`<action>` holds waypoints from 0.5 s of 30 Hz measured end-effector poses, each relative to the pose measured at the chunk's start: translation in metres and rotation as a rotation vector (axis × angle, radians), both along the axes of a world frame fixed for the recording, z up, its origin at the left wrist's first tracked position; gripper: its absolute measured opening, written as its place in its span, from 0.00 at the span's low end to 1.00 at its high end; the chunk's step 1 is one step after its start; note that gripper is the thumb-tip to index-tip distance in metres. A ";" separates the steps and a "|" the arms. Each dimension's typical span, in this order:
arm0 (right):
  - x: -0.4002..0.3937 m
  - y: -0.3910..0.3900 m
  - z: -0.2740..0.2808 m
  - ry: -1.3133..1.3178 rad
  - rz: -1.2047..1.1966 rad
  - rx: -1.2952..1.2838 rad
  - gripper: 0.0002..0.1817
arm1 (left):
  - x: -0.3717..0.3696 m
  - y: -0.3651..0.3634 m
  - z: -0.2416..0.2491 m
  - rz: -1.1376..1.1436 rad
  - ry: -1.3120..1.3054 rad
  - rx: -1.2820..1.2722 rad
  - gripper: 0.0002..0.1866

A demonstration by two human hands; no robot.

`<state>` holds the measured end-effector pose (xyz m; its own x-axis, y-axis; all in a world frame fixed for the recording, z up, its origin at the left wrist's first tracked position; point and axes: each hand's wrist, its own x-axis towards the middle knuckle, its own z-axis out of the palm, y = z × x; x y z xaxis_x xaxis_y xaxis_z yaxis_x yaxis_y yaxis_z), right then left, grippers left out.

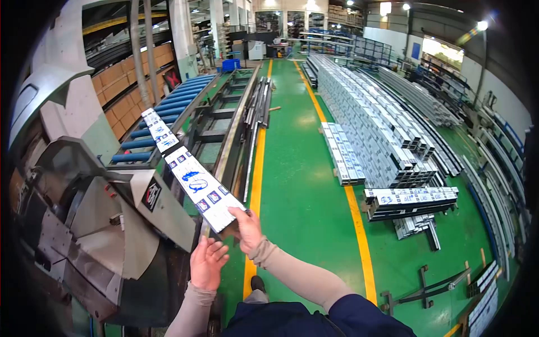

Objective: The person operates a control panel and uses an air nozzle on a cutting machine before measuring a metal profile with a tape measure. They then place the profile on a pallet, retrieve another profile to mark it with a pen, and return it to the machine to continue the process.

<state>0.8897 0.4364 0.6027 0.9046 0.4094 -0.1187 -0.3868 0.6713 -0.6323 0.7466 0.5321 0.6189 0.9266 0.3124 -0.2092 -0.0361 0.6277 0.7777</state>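
A film-wrapped metal profile [205,188] with blue printing lies slanted in front of me, its near end sticking out over the edge of the machine. My right hand [248,229] grips that near end, thumb on top and the other fingers hidden underneath. Just below the same end is my left hand [206,264], fingers loosely curled and apart, with nothing visible in it. Beyond a dark gap, a second wrapped piece [159,130] continues in line toward the rollers. On the left stands the cutting machine [126,224], its angled grey guard close to the profile.
Blue rollers [179,95] and a long steel frame [224,121] stretch away at the left. Dark bars [259,106] lean along it. Right of the yellow-lined green floor [297,168] rise stacked wrapped profiles [370,118]. A metal stand [429,289] sits lower right.
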 end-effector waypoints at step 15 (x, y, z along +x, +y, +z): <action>0.198 -0.164 0.004 0.038 -0.257 -0.217 0.24 | 0.407 0.214 -0.015 0.073 -0.169 -0.108 0.30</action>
<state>1.0877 0.2725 0.6062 0.9683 0.1296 -0.2133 -0.2478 0.6014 -0.7595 1.1535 0.7461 0.6034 0.9271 0.3644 -0.0883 -0.2092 0.6980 0.6848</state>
